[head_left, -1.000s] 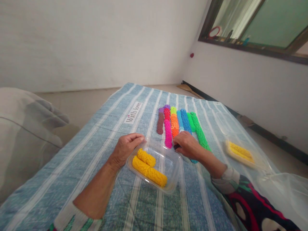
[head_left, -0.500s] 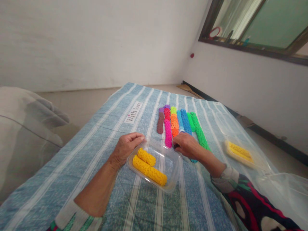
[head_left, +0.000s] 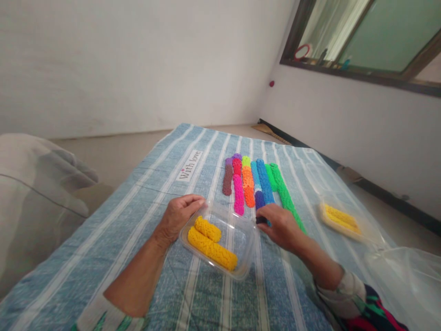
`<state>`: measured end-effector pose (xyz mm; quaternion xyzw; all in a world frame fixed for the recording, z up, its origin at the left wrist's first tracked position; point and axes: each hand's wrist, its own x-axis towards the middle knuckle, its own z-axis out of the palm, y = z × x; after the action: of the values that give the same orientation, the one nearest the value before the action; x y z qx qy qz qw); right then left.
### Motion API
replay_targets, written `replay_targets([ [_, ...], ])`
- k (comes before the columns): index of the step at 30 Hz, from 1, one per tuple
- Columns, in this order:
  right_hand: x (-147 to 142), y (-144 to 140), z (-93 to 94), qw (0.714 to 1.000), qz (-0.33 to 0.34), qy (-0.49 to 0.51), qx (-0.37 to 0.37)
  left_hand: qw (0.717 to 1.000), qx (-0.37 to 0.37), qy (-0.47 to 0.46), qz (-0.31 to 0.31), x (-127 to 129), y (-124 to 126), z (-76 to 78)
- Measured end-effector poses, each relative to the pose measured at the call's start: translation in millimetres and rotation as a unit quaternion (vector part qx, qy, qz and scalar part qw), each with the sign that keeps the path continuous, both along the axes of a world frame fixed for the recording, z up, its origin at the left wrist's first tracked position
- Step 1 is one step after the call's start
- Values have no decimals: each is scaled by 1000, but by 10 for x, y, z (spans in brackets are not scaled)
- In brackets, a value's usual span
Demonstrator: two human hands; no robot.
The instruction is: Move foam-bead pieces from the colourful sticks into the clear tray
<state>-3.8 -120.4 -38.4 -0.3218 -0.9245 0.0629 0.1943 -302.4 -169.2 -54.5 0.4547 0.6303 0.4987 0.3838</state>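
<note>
A clear plastic container (head_left: pixel 243 248) sits on the striped cloth, tilted toward me, with bumpy yellow rolls (head_left: pixel 213 250) lying in it. My left hand (head_left: pixel 181 212) is closed on the container's upper left rim, thumb and fingers pressed together. Just right of the container, my right hand (head_left: pixel 280 225) is closed in a pinch on a small black piece (head_left: pixel 262 220). That piece lies at the near end of a dark purple stack (head_left: pixel 261 200). The fingers partly cover it, and my hand hides the near ends of the blue stacks (head_left: pixel 264 177).
Left of my right hand lie pink (head_left: pixel 239 195), orange (head_left: pixel 248 179) and brown (head_left: pixel 228 179) stacks. A long green stack (head_left: pixel 285 195) runs along the right. Another clear container (head_left: pixel 339 223) holds yellow pieces. A clear plastic bag or cover (head_left: pixel 406 271) lies at the right edge.
My right hand has shifted nearer and slightly right, uncovering the dark purple stack and the black piece at its end. My left hand stays on the container's rim.
</note>
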Motion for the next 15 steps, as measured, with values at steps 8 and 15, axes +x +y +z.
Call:
replay_targets([
  [8,106,-305,-292,998,-23,32,43,991,-4,94,91,-25,-8,303],
  [15,101,-412,-506,990,-3,95,102,919,30,371,-128,381,377,901],
])
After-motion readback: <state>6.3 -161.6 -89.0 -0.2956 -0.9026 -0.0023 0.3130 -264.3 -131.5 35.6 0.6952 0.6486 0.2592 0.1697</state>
